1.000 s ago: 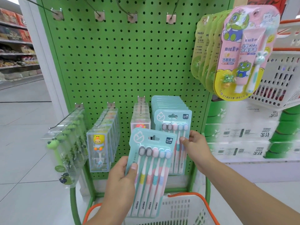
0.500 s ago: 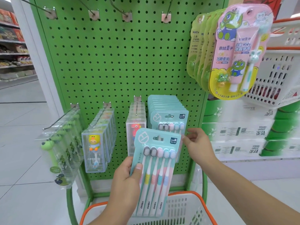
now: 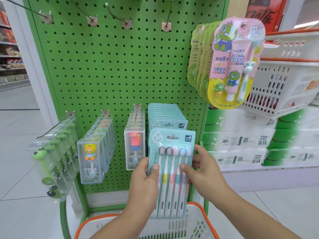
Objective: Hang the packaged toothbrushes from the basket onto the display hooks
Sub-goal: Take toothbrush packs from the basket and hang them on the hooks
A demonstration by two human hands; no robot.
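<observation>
A teal pack of several toothbrushes (image 3: 171, 152) is upright in front of me, held by both hands. My left hand (image 3: 144, 181) grips its left edge, thumb on the front. My right hand (image 3: 202, 169) holds the right edge, thumb across the brush handles. Just behind and above it, a row of the same teal packs (image 3: 165, 116) hangs on a low hook of the green pegboard (image 3: 120, 66). The pack's hang hole sits just below that hook's tip (image 3: 170, 125). The white basket with the orange rim (image 3: 172, 226) is below my hands.
Clear boxed children's toothbrushes (image 3: 134, 144) (image 3: 91, 156) and green frog brushes (image 3: 51, 156) hang on hooks to the left. Several bare hooks (image 3: 126, 23) stick out near the top. Pink and green kids' sets (image 3: 236, 62) hang at upper right, beside stacked white baskets (image 3: 284, 80).
My left hand raised the teal pack and moved it right, in front of the hanging row. My right hand left the hanging packs and took hold of the pack's right edge.
</observation>
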